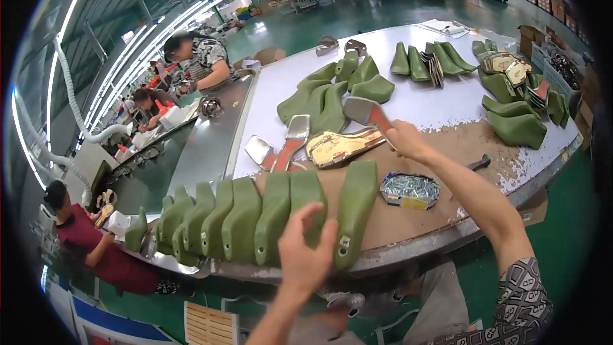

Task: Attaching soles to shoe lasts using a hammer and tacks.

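Note:
My right hand [403, 140] grips the narrow reddish end of a shoe insole [365, 112], whose wide silvery-grey end points away to the left. Beneath it lies a stack of yellowish printed insoles [338, 148]. My left hand [306, 246] is raised with thumb and fingers apart, holding nothing, in front of a green shoe last [308, 193] at the near edge. Right of that hand stands another green last [357, 211] with a hole near its lower end. More lasts [241, 214] form a row to the left. Two similar grey-and-red insoles [295, 137] rest beyond the row.
An open box of nails [410, 191] sits on the brown board [440, 153], with a hammer [477, 163] to its right. Green lasts [329, 105] cover the table's far part, and more [514, 124] stand at the right with insole bundles. Co-workers [201, 61] work at the left.

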The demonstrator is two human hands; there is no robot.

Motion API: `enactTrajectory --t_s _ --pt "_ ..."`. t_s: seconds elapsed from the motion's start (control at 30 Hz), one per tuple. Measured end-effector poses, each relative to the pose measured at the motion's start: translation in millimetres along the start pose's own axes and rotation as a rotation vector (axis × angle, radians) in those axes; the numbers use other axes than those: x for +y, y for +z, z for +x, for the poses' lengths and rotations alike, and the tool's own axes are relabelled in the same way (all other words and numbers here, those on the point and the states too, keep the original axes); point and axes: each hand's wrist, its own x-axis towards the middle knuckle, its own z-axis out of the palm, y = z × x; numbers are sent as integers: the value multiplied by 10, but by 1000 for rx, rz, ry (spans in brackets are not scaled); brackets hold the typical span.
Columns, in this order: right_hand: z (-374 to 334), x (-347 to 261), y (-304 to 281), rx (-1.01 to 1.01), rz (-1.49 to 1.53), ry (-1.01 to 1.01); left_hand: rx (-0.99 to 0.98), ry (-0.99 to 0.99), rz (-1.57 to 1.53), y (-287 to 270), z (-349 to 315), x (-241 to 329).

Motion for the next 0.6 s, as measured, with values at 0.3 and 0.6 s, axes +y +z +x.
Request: enactTrajectory --t_s 0.3,0.6 --pt "-1675 358 -635 334 807 98 -190 139 793 972 2326 -1222" --pt "-3292 753 -803 668 709 313 -291 -3 945 1596 2962 -1139"
